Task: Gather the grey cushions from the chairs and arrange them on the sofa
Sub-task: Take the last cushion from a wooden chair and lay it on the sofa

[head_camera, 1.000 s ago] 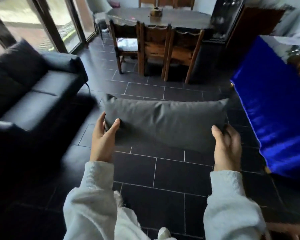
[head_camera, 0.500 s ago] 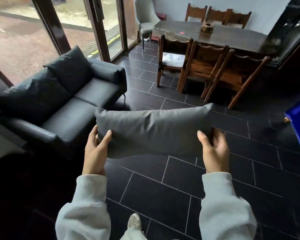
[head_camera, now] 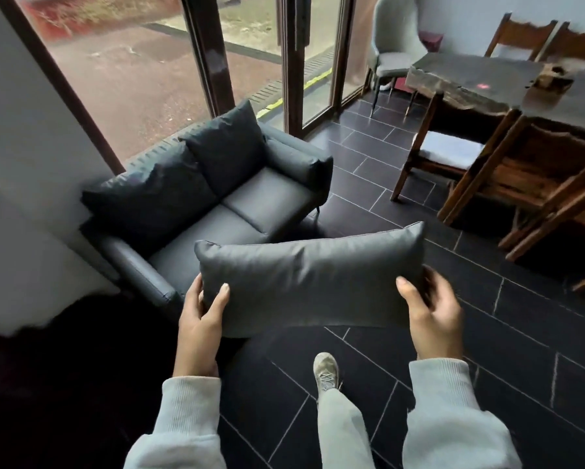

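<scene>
- Shoe (head_camera: 325, 370) planted forward on the dark tiled floor (head_camera: 487, 333). Half a second ago only its toe showed at the bottom edge.
- Left hand (head_camera: 198, 328): thumb on the cushion's front face, fingers clamped round its sofa-side end. The fingers behind the cushion are hidden.
- Right hand (head_camera: 431, 319): thumb in front, fingers wrapped behind the end away from the sofa, clamped on it.
- Cushion (head_camera: 311, 282) held in the air, clear of the floor, just in front of the sofa (head_camera: 237, 211).
- Since the earlier frame the sofa sits closer and more central. The cushion's left corner now overlaps the sofa's near seat.
- Long axis runs left to right, broad face up towards the camera. The end away from the sofa is tilted higher.
- Beyond the sofa's far arm, a wooden chair (head_camera: 450, 154) carries a pale seat pad.
</scene>
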The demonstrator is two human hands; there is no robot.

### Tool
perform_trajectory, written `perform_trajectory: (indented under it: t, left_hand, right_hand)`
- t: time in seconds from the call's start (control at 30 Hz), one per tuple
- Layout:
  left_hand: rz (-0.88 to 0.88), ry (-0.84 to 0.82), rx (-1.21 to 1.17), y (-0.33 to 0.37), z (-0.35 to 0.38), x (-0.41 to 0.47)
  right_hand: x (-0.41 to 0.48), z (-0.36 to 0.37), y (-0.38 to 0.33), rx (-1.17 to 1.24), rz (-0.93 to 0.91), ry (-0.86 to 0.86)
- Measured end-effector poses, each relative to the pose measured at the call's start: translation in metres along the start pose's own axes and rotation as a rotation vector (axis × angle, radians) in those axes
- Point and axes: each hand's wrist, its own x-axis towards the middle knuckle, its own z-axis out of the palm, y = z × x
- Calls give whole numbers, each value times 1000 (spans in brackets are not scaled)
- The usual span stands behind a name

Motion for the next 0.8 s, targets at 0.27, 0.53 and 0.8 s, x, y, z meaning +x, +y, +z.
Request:
perform_trajectory:
  t: [0.27, 0.53, 0.8]
  left_hand:
    - [-81, 226, 17, 18, 45, 145]
    - [-182, 461, -44, 34, 44, 236]
    - [-375, 757, -306, 17, -1, 344]
  right_hand:
    - [191, 133, -10, -104, 31, -258]
    - [299, 270, -23, -198, 49, -501]
    - [350, 485, -16, -303, 72, -778]
